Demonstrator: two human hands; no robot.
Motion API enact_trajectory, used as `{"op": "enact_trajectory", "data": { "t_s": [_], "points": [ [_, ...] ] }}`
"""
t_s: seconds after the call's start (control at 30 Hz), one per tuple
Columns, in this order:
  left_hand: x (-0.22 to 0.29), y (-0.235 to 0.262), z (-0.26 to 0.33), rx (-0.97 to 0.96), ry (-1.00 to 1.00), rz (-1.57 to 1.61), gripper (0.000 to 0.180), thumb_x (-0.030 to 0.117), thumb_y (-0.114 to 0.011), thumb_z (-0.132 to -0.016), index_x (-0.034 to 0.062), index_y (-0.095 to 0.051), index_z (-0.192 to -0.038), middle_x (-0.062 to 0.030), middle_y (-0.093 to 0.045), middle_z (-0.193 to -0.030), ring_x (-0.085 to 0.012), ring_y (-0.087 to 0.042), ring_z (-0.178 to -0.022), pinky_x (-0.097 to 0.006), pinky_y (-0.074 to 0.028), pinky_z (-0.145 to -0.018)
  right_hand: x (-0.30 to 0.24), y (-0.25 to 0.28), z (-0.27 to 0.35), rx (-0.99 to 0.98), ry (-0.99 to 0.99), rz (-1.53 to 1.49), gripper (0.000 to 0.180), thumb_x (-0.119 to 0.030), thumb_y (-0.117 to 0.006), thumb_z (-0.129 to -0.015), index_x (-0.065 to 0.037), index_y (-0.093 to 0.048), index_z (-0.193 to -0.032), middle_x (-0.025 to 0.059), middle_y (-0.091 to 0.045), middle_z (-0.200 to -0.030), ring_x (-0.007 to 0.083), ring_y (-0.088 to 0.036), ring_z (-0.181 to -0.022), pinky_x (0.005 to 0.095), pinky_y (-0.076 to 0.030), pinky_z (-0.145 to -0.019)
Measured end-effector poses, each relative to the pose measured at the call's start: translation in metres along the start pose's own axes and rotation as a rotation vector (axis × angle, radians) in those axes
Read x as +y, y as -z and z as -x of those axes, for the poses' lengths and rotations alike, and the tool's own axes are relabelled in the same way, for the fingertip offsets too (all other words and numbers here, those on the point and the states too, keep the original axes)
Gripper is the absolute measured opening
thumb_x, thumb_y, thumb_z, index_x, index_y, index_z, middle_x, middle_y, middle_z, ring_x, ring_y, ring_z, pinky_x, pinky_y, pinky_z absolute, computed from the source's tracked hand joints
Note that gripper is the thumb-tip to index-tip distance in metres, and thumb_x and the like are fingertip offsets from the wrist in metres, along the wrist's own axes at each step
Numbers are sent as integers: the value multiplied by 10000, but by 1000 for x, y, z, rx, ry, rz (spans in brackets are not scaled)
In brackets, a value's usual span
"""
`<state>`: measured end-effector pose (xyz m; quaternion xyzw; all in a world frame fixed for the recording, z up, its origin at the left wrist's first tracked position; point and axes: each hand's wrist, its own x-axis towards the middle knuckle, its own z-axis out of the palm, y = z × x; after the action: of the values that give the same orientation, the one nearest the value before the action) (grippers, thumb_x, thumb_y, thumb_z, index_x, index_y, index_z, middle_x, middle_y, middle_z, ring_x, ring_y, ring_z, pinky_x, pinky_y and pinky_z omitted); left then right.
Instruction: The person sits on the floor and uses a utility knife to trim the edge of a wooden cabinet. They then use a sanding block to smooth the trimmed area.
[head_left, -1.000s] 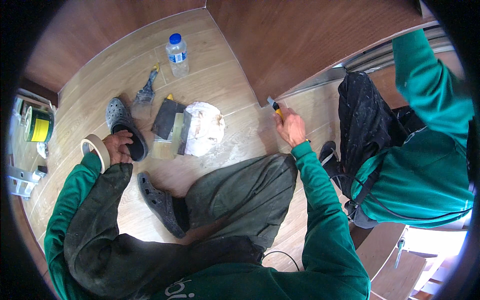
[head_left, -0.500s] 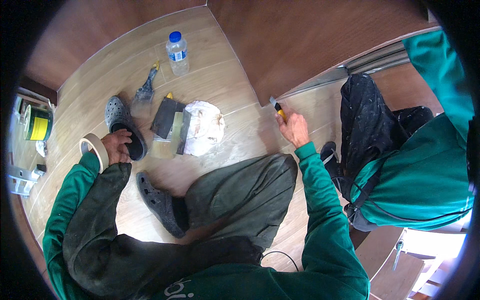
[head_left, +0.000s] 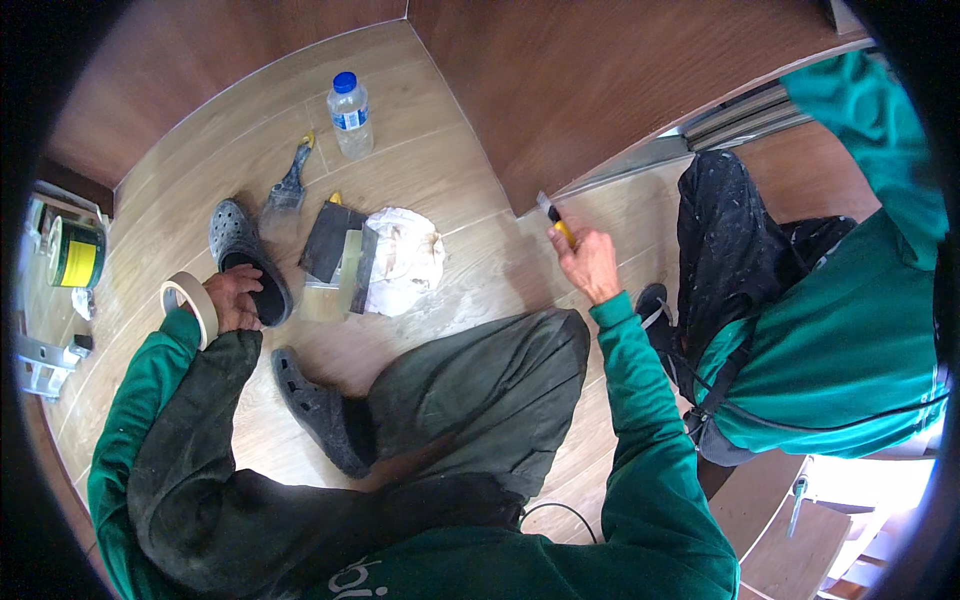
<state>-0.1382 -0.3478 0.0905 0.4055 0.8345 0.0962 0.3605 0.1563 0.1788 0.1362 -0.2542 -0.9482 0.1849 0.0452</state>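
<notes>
My right hand (head_left: pixel 588 268) is closed around a yellow-and-black utility knife (head_left: pixel 563 230), its grey blade pointing away from me. The blade tip is beside the lower corner of a brown wood panel (head_left: pixel 590 100); whether it touches cannot be made out. My left hand (head_left: pixel 238 298) lies at the heel opening of a grey clog (head_left: pixel 233 232) on my foot, fingers laid out and holding nothing visible. Around my left wrist hangs a roll of masking tape (head_left: pixel 206 306). A second clog (head_left: pixel 318 410) is on my other foot.
Ahead on the wood-look floor are a water bottle (head_left: pixel 351 120), a brush (head_left: pixel 289 187), a dark flat sheet (head_left: pixel 332 243) and a crumpled white cloth (head_left: pixel 403 262). A green-and-yellow spool (head_left: pixel 76 252) stands far left. A co-worker in green (head_left: pixel 840 330) sits close on my right.
My view has shifted slightly. Both hands keep nearly the same place, with the knife still by the panel corner. The co-worker's raised sleeve has moved a little.
</notes>
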Motion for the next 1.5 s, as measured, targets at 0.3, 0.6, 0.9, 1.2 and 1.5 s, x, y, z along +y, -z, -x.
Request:
{"op": "enact_trajectory", "data": {
  "t_s": [0.3, 0.6, 0.9, 1.2, 1.5],
  "points": [
    [-45, -33, 4, 142, -56, 226, 694, 302, -845, -648, -34, -669, -1230, -241, -534, -1440, -378, -418, -1426, -466, -379, -1163, 8, -9, -8, 2, 20, 8, 424, -293, -673, -924, -112, -654, -1306, 269, -693, -997, 461, -669, -946, 503, -528, -808],
    [-24, -21, -1, 105, -76, 90, 665, 337, -846, -657, -39, -682, -1179, -245, -573, -1380, -358, -474, -1377, -462, -423, -1120, -10, 21, -6, 109, 32, -78, 440, -315, -671, -939, -97, -649, -1320, 264, -697, -1041, 441, -681, -979, 475, -537, -836],
    [-88, -62, -4, 178, -52, 669, 553, 306, -781, -757, -32, -675, -1182, -237, -587, -1364, -370, -483, -1367, -466, -451, -1082, -3, 7, -12, -2, 20, 1, 442, -289, -687, -915, -91, -657, -1308, 247, -698, -1091, 432, -671, -1014, 465, -534, -860],
    [-51, -40, -1, 96, 116, 662, 579, 272, -818, -711, -41, -678, -1177, -236, -549, -1417, -371, -454, -1394, -436, -419, -1126, -3, 21, -2, 37, 87, -81, 437, -265, -678, -937, -60, -640, -1321, 252, -700, -1040, 415, -685, -968, 452, -534, -840],
    [-86, -66, -7, 294, -104, 268, 577, 321, -803, -676, -36, -711, -1121, -210, -578, -1403, -367, -520, -1345, -429, -463, -1086, 0, 12, -10, -63, 21, -17, 434, -242, -690, -919, -49, -649, -1305, 269, -694, -1090, 423, -678, -1016, 440, -536, -869]
  ]
}}
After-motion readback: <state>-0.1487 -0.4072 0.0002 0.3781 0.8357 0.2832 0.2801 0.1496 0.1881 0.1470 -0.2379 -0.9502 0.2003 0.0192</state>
